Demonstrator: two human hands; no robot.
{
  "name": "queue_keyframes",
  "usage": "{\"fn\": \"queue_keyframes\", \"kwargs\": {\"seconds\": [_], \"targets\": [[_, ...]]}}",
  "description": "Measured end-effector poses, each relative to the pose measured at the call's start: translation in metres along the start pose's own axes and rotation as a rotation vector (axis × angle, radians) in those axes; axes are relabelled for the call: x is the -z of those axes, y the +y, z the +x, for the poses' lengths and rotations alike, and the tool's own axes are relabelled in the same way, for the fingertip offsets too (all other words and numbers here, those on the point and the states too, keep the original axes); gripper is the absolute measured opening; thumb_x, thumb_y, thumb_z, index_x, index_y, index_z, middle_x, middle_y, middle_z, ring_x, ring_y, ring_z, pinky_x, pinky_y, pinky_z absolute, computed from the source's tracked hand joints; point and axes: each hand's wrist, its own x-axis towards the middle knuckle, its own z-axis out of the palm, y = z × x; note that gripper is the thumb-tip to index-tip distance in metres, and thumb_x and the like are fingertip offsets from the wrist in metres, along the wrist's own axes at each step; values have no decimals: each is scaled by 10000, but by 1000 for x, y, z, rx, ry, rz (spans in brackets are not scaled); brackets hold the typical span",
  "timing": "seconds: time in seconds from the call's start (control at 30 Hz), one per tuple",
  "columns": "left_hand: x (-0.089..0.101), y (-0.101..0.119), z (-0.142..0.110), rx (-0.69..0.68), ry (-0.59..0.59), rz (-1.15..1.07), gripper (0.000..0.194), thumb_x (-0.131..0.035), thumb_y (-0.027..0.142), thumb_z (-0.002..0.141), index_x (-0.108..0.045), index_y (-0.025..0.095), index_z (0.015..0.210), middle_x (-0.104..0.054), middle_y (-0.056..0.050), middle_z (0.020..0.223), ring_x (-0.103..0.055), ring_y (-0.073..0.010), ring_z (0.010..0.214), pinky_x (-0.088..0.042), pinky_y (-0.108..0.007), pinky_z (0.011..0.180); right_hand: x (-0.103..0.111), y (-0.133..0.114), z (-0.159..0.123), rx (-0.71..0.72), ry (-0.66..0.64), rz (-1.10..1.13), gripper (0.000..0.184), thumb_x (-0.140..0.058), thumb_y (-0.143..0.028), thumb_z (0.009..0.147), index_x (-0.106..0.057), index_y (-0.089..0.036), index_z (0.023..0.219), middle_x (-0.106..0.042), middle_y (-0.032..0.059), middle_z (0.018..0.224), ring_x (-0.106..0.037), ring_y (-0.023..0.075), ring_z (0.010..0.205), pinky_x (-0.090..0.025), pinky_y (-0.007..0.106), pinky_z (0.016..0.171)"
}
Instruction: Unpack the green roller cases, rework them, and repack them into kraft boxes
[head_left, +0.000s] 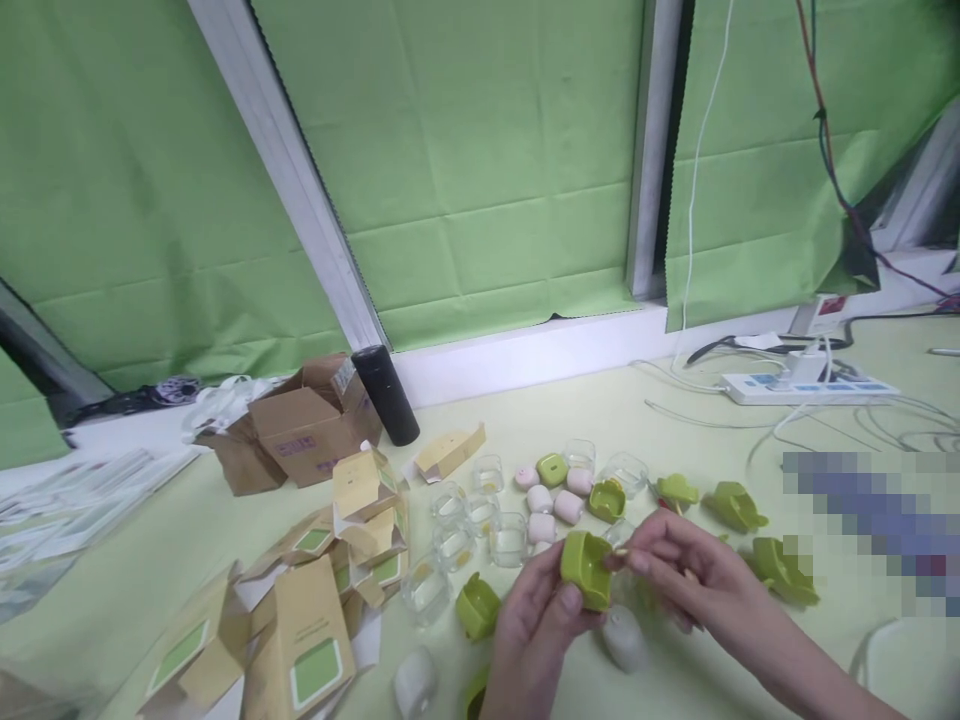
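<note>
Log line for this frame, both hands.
left hand: holds hollow green rounded-square cup | right hand: pinches thin tan stick by cup's opening | nearby: clear rounded plastic containers

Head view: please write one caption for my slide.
Left hand holds a green container; right hand pinches a small item at its opening.

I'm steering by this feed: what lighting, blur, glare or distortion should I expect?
Head view, lighting: soft, no harsh shadows on the tabletop; head view, blur: the small item in the right hand is too soft to identify; head view, glare: pale highlights on clear cups; head view, distortion: left window frame leans, perhaps lens stretch; head view, masking: pixelated patch at right.
</note>
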Motion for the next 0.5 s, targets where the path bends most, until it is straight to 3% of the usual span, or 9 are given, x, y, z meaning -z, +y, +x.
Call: {"fn": "queue_keyframes", "kwargs": {"seconds": [0.1, 0.2, 0.37, 0.5], "targets": [[-4, 3, -1, 36, -5, 64, 366, -787, 398, 658, -735, 161, 931, -730, -89, 907, -642, -173, 802, -520, -275, 714, 1, 5, -2, 345, 30, -366, 162, -576, -347, 888, -665, -216, 856, -612, 49, 833, -586, 160, 725, -464, 258, 581], [-4, 3, -1, 90, -31, 95, 337, -740, 461, 692, -740, 138, 790, -702, -47, 720, -619, -128, 627, -505, -242, 603, -1, 13, -7, 613, -10, -642, 149, -515, -229, 927, -657, -208, 964, -614, 57, 823, -614, 151, 731, -487, 241, 601], [-1, 0, 0, 100, -17, 104, 375, -709, 487, 716, -722, 124, 808, -689, -56, 778, -602, -150, 749, -505, -267, 697, -5, 15, -11, 858, 110, -885, 149, -480, -190, 945, -624, -190, 983, -660, 69, 854, -642, 137, 698, -476, 219, 555], [0, -5, 0, 83, -13, 65, 335, -731, 458, 705, -690, 126, 731, -625, -14, 676, -555, -117, 670, -483, -235, 631, -8, 7, -10, 962, 142, -913, 153, -445, -180, 964, -598, -171, 959, -685, 67, 836, -651, 133, 662, -449, 216, 511]]}}
